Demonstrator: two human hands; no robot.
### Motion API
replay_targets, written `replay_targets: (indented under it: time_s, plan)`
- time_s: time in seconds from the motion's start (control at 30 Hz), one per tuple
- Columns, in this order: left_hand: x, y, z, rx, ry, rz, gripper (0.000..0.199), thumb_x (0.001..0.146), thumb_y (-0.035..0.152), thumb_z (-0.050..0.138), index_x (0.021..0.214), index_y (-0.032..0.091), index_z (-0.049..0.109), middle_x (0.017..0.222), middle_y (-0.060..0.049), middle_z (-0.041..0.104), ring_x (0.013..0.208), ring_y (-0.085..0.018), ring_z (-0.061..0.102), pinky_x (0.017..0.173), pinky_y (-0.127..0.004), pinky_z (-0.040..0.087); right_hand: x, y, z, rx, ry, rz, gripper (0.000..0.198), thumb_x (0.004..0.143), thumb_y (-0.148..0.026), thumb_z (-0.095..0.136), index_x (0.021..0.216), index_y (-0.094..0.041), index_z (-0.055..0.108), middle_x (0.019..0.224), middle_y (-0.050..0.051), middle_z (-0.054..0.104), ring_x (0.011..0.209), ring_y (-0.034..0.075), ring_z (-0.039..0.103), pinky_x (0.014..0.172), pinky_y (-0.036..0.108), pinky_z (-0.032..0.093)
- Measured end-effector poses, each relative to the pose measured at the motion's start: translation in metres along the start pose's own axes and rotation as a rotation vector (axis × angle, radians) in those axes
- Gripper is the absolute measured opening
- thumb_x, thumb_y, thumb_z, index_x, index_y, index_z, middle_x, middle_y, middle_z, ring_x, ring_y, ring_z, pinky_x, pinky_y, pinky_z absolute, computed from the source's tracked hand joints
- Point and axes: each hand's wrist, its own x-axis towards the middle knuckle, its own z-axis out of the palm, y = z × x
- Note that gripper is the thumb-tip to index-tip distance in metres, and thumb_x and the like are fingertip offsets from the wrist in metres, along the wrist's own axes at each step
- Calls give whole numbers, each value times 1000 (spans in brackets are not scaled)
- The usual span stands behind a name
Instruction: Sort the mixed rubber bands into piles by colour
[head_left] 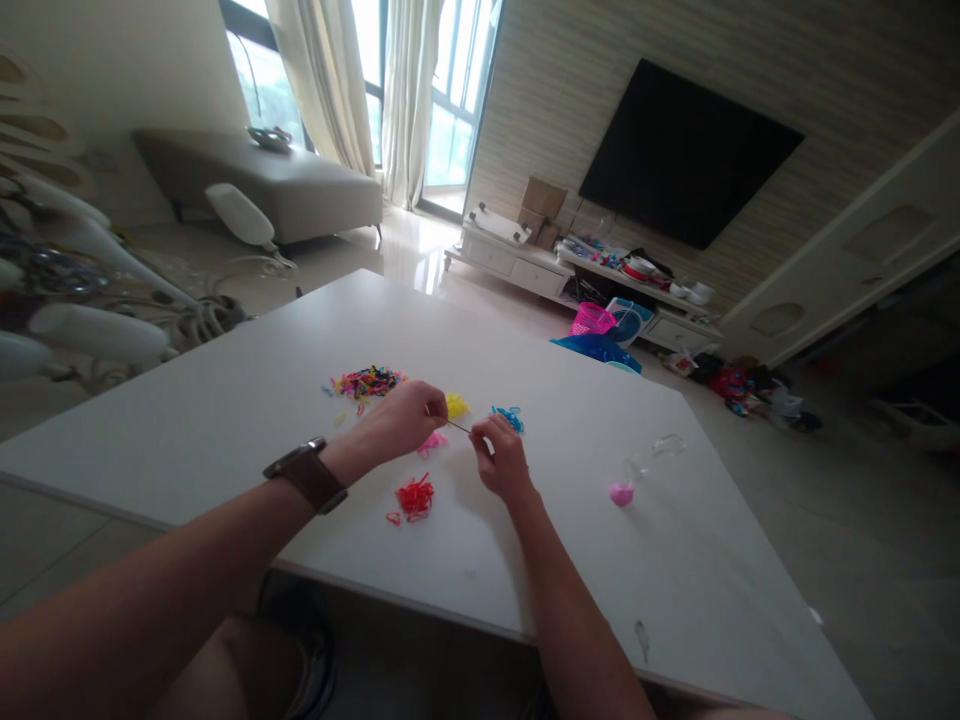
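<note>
Pinched between my left hand (417, 415) and my right hand (499, 452) is a thin black rubber band (460, 428), pulled straight over the white table. The fingers of both hands are closed on its ends. Small loose bands lie around them in piles: a mixed-colour pile (369, 382) beyond my left wrist, a yellow pile (457, 405) and a pink pile (432, 443) partly hidden by my left hand. A blue pile (510, 417) sits just past my right hand. Nearer to me is a red pile (415, 497).
On the right of the white table (577, 560) lie a pink round object (621, 494) and a clear plastic piece (670, 445). A small translucent piece (642, 641) is near the front edge. Beyond the table stand a pink basket (592, 319) and a bench (300, 190).
</note>
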Motion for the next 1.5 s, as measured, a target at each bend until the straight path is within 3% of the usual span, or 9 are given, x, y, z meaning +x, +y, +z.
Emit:
replay_targets:
  time_s: [0.23,0.53,0.73,0.9,1.17,1.5]
  plan:
    - [0,-2,-12,-3,50,7,12,72,18,62,69,17,73,70,-3,71,66,-16,63,60,-24,44,2,-9,-2,61,20,18,16,95,-16,48,81,-23,52,80,4,56,82,20,53,75,33,43]
    - [6,8,-2,-24,-40,67,14,71,10,59,69,13,72,67,-3,69,64,-13,60,59,-23,43,-1,-2,-3,104,54,38,16,95,-16,48,81,-23,52,80,3,54,80,20,52,74,33,42]
    - [22,12,-14,-9,178,-9,13,76,13,60,76,13,73,69,-4,70,64,-14,61,61,-24,44,-5,24,-15,59,272,257,14,94,-22,50,80,-22,54,77,1,56,75,18,54,72,32,44]
    - [22,19,-4,-97,141,41,11,78,17,64,84,13,72,73,-4,72,67,-14,64,63,-24,47,-5,39,-18,87,376,417,14,91,-28,56,81,-20,61,78,2,63,73,18,59,68,31,47]
    - [22,17,25,-106,64,170,19,72,7,62,87,15,70,72,-2,71,67,-13,66,64,-23,49,-6,45,-13,155,360,451,13,88,-31,60,85,-20,66,81,4,68,74,18,62,69,30,51]
    - [22,18,39,-139,-12,186,13,76,10,63,85,15,71,74,-3,73,68,-14,67,62,-23,48,-9,50,-23,107,32,432,9,79,-22,59,71,-21,64,72,1,67,70,18,61,72,31,49]
